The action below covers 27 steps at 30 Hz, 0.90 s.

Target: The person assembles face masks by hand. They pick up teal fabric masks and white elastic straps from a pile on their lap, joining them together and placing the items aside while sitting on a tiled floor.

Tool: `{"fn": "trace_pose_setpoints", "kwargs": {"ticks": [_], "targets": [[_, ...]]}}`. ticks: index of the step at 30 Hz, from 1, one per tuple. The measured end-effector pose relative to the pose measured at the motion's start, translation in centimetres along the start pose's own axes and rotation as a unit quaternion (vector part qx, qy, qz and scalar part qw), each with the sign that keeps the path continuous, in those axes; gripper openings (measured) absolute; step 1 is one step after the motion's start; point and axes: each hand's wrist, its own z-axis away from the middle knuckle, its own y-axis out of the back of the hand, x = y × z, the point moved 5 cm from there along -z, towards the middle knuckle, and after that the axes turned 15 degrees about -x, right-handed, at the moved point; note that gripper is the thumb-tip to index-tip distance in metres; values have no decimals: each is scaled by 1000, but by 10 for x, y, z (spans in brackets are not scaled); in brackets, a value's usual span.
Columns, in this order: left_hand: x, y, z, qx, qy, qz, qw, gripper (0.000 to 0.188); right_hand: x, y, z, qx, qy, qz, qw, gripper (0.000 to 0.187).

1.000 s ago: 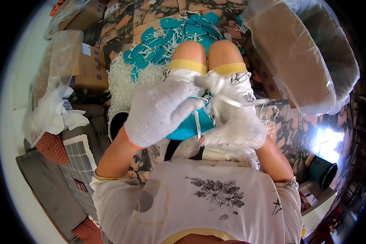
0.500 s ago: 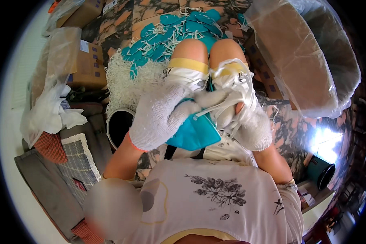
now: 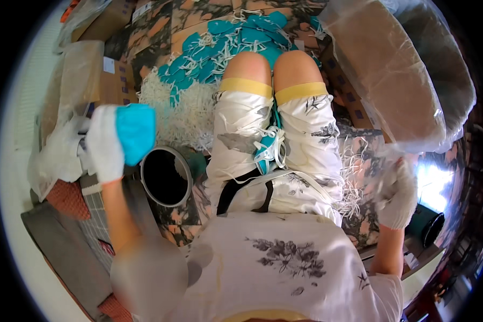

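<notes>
One teal piece [image 3: 138, 133] is up in the left grip [image 3: 105, 142], out on the person's left, and that white-gloved hand is closed on it! Look where it sits: the flat panel pokes out on the inner side of the hand, toward the body's midline, its top edge about level with the hand's upper end, its outer edge tucked against the glove. Just below in view, a round bin [image 3: 197, 162] gapes black, its pale rim near the piece's lower corner; whether they touch, I cannot tell.

Across to the other side: the right grip [image 3: 397, 196], also white-gloved, is well apart, out past the right thigh. It is blurred at its upper end, so I cannot tell whether it is clenched or released.

Down the middle, a second teal piece [image 3: 264, 153] lies on the white shorts [image 3: 308, 115] between the thighs, white ties [image 3: 276, 144] looped over it, well apart from both grips. Beyond, a pile of teal pieces [image 3: 241, 43] spreads across the floor [image 3: 155, 32], white strips [image 3: 172, 118] heaped beside it on the left. Over on the right, a cardboard box [image 3: 354, 99] carries a clear plastic liner [image 3: 386, 70].
</notes>
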Motion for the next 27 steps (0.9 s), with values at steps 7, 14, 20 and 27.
{"fn": "trace_pose_setpoints", "kwargs": {"ticks": [7, 14, 20, 27], "targets": [[81, -88, 1, -114, -67, 122, 984, 27, 176, 64, 6, -221, -71, 701, 674, 16], [143, -132, 3, -276, -161, 122, 940, 12, 113, 51, 10, -37, -128, 412, 901, 35], [212, -171, 13, -319, -349, 43, 880, 16, 34, 48, 2, -64, -134, 93, 985, 31], [253, -204, 26, -323, -458, 69, 825, 20, -31, -48, -20, -190, 164, 296, 922, 43]]}}
